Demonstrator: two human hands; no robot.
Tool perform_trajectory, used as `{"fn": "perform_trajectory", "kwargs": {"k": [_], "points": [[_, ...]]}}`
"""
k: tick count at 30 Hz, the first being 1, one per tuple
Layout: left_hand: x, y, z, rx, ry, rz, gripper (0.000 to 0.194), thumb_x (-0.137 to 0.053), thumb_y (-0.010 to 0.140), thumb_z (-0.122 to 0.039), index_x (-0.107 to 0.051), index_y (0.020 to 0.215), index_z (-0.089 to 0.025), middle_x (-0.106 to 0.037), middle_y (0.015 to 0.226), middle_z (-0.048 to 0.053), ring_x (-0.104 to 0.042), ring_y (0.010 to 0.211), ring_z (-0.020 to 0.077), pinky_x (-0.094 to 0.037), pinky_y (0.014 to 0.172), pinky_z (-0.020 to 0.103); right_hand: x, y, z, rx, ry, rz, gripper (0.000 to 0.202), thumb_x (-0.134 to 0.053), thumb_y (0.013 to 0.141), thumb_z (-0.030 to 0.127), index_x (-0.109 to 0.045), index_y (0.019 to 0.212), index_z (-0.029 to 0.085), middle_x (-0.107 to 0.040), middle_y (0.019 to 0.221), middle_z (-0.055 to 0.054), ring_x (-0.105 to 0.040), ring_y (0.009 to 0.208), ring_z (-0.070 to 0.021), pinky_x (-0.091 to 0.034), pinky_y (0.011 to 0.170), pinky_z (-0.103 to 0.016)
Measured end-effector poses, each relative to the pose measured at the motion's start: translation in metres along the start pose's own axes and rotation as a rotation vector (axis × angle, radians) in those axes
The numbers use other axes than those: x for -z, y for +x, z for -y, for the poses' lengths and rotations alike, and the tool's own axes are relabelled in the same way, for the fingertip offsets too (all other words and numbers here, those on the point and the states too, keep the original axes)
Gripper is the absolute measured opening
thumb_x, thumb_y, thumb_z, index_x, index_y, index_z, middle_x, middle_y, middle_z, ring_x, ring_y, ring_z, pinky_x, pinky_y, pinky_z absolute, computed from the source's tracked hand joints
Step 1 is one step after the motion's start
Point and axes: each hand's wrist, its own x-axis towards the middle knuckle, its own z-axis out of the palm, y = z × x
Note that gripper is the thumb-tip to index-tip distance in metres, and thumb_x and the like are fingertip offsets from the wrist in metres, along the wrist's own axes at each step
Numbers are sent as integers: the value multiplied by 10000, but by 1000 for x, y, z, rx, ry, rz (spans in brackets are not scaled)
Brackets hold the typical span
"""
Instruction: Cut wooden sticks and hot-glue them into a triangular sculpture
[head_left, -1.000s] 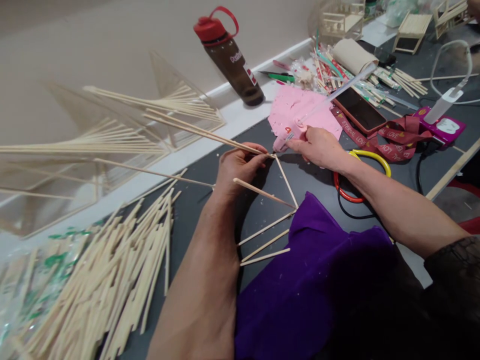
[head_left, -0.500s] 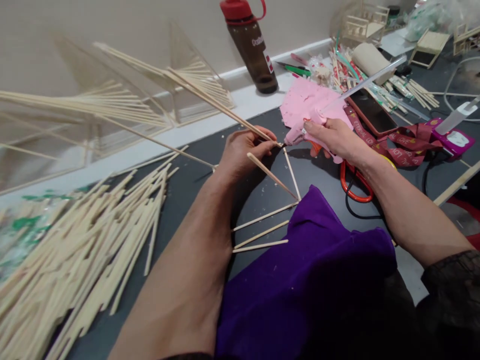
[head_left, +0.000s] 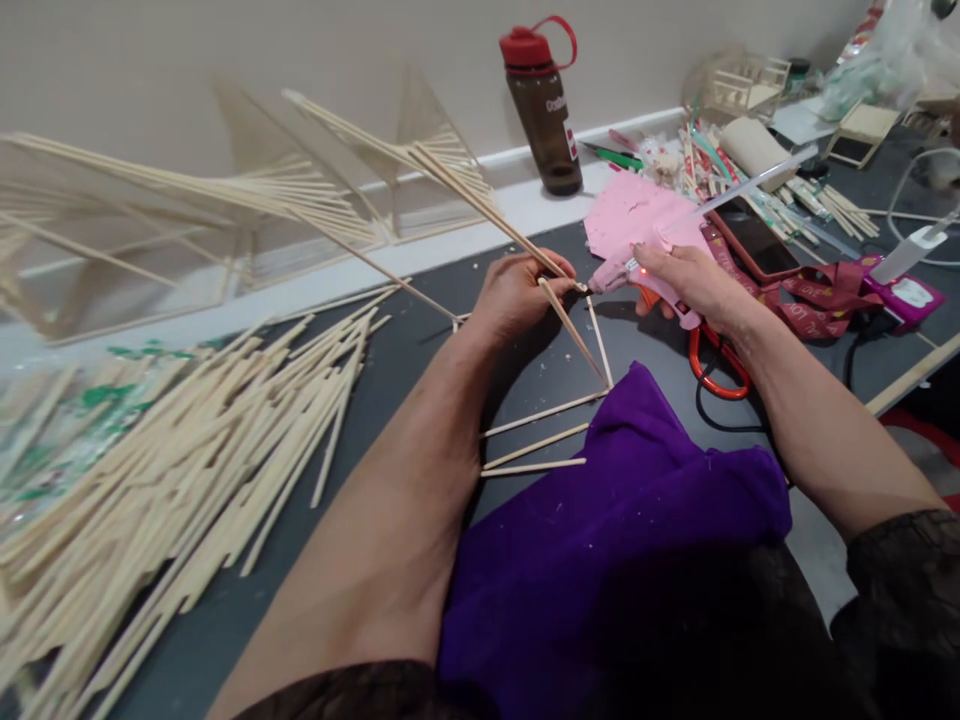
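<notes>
My right hand (head_left: 679,275) is closed round the handle of a pink hot glue gun (head_left: 616,273), with a clear glue stick (head_left: 757,180) jutting from its back. The gun's nozzle is at the lower end of a chopstick (head_left: 487,212) that slants up to the left. My left hand (head_left: 521,292) pinches this chopstick near that end. Below it, a frame of thin sticks (head_left: 599,342) stands on the dark table, one stick (head_left: 566,325) rising from its near corner. The left forearm hides part of the frame.
A heap of loose chopsticks (head_left: 202,460) covers the table at left. Twisted stick structures (head_left: 315,205) stand by the wall. A red-lidded bottle (head_left: 544,120) is behind my hands. Orange-handled scissors (head_left: 716,375), a phone (head_left: 750,235) and a printed lanyard (head_left: 806,300) lie at right.
The view has shifted, so the scene sits further right. My hands keep nearly the same pose, with the glue gun's nozzle still at the chopstick's end.
</notes>
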Motion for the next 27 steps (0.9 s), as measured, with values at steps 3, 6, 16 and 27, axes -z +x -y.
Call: {"fn": "perform_trajectory", "kwargs": {"k": [3, 6, 16, 27], "points": [[0, 1, 4, -20, -1, -4, 218, -667, 740, -328, -722, 895, -186, -695, 803, 48, -629, 773, 210, -494, 609, 275, 0, 1, -2, 12, 17, 23, 386, -610, 979, 461, -658, 755, 151, -667, 564, -14, -449, 389, -56, -290, 374, -190], [-1, 1, 3, -17, 2, -12, 219, -658, 745, -327, -726, 902, -190, -697, 795, 48, -629, 777, 214, -487, 610, 274, 0, 1, -4, 7, -1, 29, 298, -623, 970, 386, -680, 800, 147, -672, 586, -13, -460, 403, -59, -275, 374, -190], [0, -2, -5, -44, 5, -17, 203, -641, 742, -298, -733, 877, -178, -678, 759, 38, -580, 687, 179, -449, 625, 286, 4, -17, 16, 191, -286, -150, 304, -649, 906, 386, -680, 710, 155, -619, 594, -9, -505, 498, -89, -342, 445, -213], [2, -2, -5, -38, -21, 18, 211, -617, 741, -319, -729, 869, -194, -643, 677, 24, -586, 674, 195, -442, 594, 290, 2, -8, 5, 100, -257, -122, 325, -658, 917, 395, -649, 707, 148, -603, 543, 14, -441, 408, -57, -283, 370, -197]]}}
